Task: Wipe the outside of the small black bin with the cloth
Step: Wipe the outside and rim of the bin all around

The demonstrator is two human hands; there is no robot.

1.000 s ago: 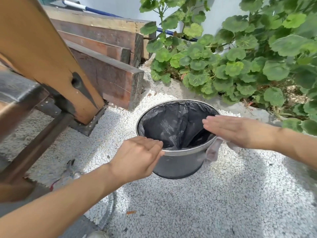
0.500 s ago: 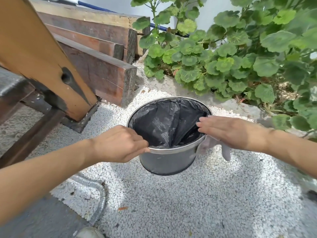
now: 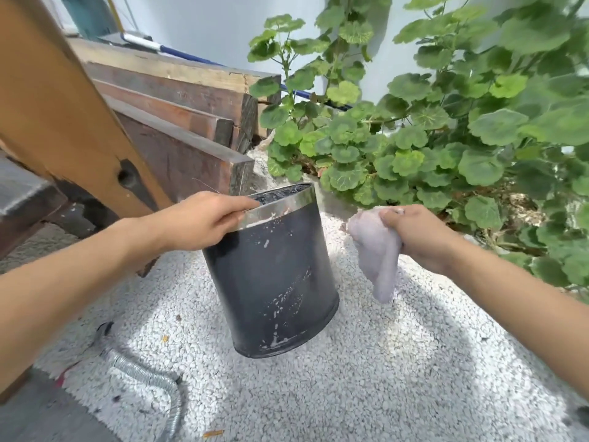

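The small black bin [image 3: 271, 282] has a shiny metal rim and a black liner inside, and white smears mark its side. It hangs tilted above the white gravel, top leaning away from me. My left hand [image 3: 204, 221] grips the rim on the near left. My right hand [image 3: 420, 234] is to the right of the bin, apart from it, closed on a pale lilac cloth [image 3: 376, 263] that droops below the fist.
Stacked dark wooden planks [image 3: 178, 135] and a slanted wooden beam [image 3: 63, 116] stand at the left. A leafy green plant [image 3: 446, 129] fills the right and back. A ribbed metal hose [image 3: 149, 381] lies on the gravel [image 3: 366, 378] at the lower left.
The bin went from standing on the gravel to lifted and tilted by my left hand on the rim. My right hand came off the rim, moving right with the bunched cloth.
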